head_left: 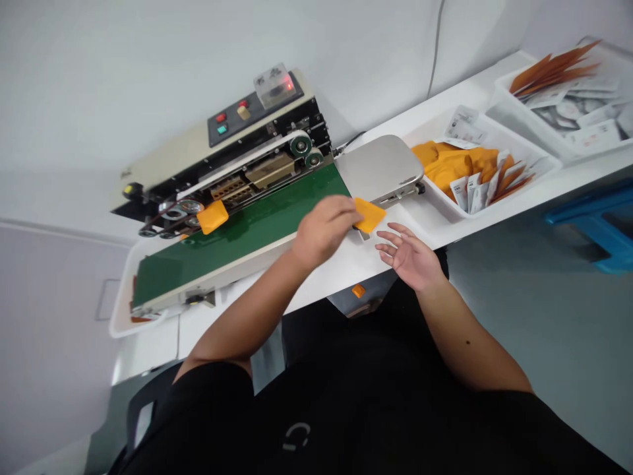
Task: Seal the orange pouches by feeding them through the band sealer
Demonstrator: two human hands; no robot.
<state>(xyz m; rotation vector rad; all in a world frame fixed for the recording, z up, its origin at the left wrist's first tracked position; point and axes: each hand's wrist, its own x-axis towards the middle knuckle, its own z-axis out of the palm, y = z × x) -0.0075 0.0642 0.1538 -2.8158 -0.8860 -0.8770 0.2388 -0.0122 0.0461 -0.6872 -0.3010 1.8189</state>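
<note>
My left hand (326, 227) is closed in a pinch on the edge of a small orange pouch (370, 215), in front of the right end of the green conveyor belt (297, 201). My right hand (411, 258) hovers just right of that pouch, palm up, fingers spread and holding nothing. Another orange pouch (213, 217) is at the rollers of the band sealer (237, 145), its lower part hanging over the belt. A small orange piece (359, 290) lies lower down, near my lap.
Right of the belt is a metal plate (380, 165). A white bin (539, 158) holds orange pouches and printed packets; another bin (504, 86) with packets stands farther right. A third bin (116, 316) sits under the belt's left end. A blue stool (593, 221) is at right.
</note>
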